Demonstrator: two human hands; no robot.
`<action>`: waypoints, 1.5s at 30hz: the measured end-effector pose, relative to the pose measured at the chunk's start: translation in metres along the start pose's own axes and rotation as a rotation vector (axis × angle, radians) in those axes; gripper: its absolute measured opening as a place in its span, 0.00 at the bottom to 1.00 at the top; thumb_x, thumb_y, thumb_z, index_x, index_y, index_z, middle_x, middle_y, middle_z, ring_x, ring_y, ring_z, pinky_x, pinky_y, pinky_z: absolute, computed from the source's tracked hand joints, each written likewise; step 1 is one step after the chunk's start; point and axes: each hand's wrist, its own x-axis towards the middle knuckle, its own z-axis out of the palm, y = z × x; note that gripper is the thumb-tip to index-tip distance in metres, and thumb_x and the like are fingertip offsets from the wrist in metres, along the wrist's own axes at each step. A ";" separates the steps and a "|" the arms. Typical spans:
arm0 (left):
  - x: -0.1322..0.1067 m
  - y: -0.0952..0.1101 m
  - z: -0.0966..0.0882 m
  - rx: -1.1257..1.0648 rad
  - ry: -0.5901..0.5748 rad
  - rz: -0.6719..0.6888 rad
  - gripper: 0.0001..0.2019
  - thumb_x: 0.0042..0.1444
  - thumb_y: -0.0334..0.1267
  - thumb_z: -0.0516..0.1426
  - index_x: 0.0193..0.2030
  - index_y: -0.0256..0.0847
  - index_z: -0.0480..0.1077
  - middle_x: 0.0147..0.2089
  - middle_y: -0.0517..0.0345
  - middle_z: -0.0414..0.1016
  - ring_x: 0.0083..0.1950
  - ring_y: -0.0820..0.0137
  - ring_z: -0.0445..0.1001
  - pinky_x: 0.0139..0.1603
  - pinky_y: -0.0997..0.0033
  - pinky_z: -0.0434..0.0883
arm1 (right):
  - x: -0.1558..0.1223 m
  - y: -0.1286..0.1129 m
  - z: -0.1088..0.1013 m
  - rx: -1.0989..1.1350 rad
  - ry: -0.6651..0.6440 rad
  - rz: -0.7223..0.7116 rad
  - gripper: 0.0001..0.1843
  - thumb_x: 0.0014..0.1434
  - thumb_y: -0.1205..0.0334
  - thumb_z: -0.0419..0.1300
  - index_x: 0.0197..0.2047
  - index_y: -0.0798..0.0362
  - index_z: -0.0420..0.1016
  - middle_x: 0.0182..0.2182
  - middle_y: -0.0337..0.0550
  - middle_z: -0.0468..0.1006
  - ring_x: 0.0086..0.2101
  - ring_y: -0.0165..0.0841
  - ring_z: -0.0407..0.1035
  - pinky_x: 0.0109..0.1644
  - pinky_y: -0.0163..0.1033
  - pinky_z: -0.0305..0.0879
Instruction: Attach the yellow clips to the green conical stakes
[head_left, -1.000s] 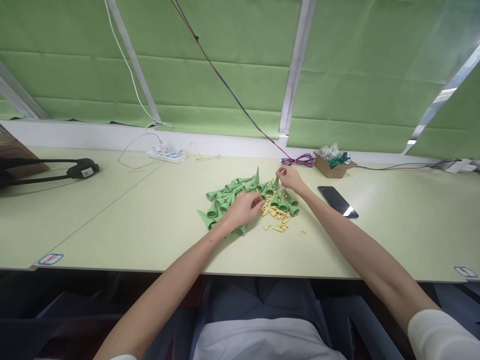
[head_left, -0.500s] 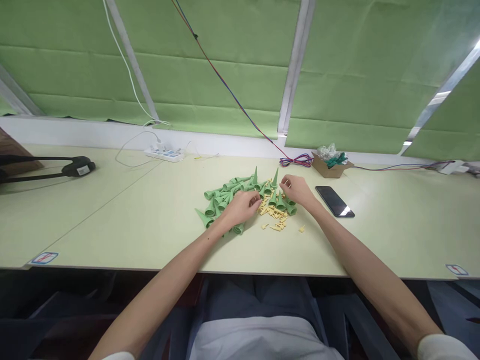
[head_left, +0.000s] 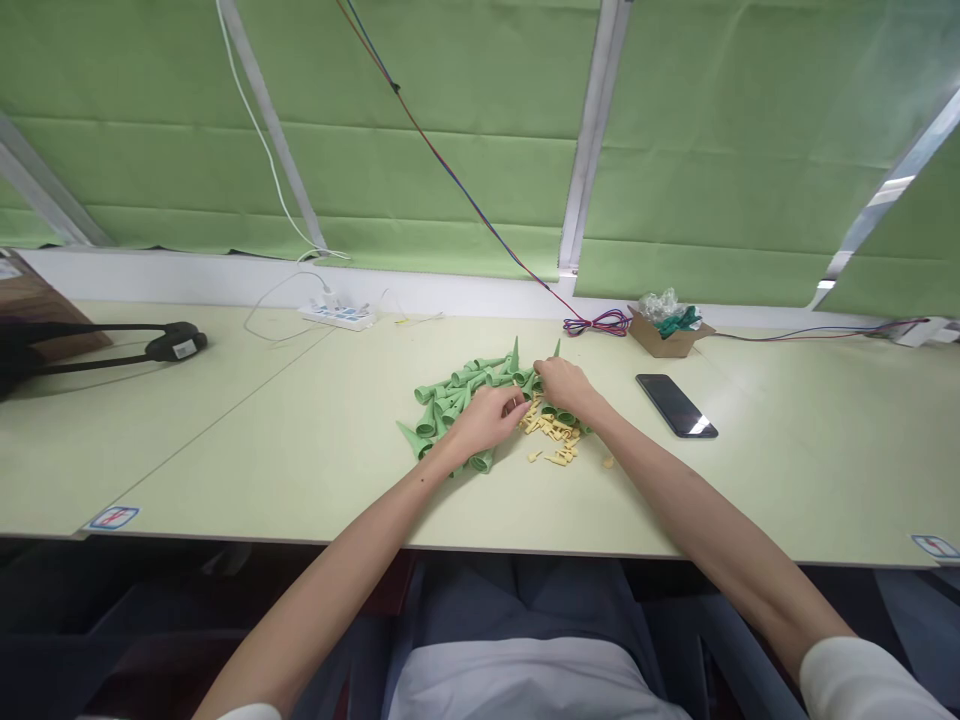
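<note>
A heap of hollow green plastic cones (head_left: 426, 428) lies on the table, mostly to the left, with several more cones partly under my right hand. Small yellow plastic pieces (head_left: 553, 428) are scattered between and in front of the cones. My left hand (head_left: 491, 412) rests over the right part of the heap, fingers curled together; what they pinch is too small to make out. My right hand (head_left: 564, 384) reaches in from the right, its fingertips closed among the cones at the back of the pile. Its fingers hide whatever they hold.
A black phone (head_left: 676, 405) lies to the right. Behind it stands a small cardboard box (head_left: 664, 340) with plastic wrap and green material. Coiled wires (head_left: 600, 322), a power strip (head_left: 337, 315) and a black strap-like object (head_left: 176, 343) sit further off on the pale table (head_left: 247, 450).
My right hand has moved left, from beside the right-hand cones to over them, nearer my left hand. The left hand stays over the heap. The view has shifted slightly.
</note>
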 end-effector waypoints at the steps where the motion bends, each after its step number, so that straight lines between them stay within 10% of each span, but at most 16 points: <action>1: 0.000 0.000 0.000 0.001 0.000 0.004 0.14 0.64 0.43 0.52 0.30 0.39 0.69 0.23 0.61 0.69 0.26 0.72 0.65 0.29 0.71 0.58 | -0.001 0.000 0.000 -0.006 0.003 -0.002 0.16 0.60 0.75 0.53 0.50 0.55 0.71 0.45 0.56 0.76 0.46 0.44 0.73 0.42 0.39 0.64; 33: 0.013 -0.004 0.002 0.102 0.161 0.148 0.09 0.57 0.31 0.50 0.26 0.40 0.64 0.23 0.60 0.66 0.25 0.72 0.62 0.30 0.71 0.59 | -0.059 -0.016 0.006 0.544 0.591 -0.113 0.13 0.67 0.64 0.49 0.50 0.54 0.70 0.44 0.51 0.75 0.34 0.34 0.70 0.41 0.38 0.65; 45: 0.007 0.001 -0.015 -0.341 0.168 -0.143 0.23 0.63 0.55 0.51 0.30 0.37 0.71 0.25 0.58 0.72 0.22 0.76 0.62 0.25 0.73 0.61 | -0.067 -0.023 0.019 0.704 0.638 -0.232 0.11 0.66 0.64 0.51 0.49 0.53 0.70 0.43 0.48 0.76 0.31 0.31 0.70 0.40 0.38 0.69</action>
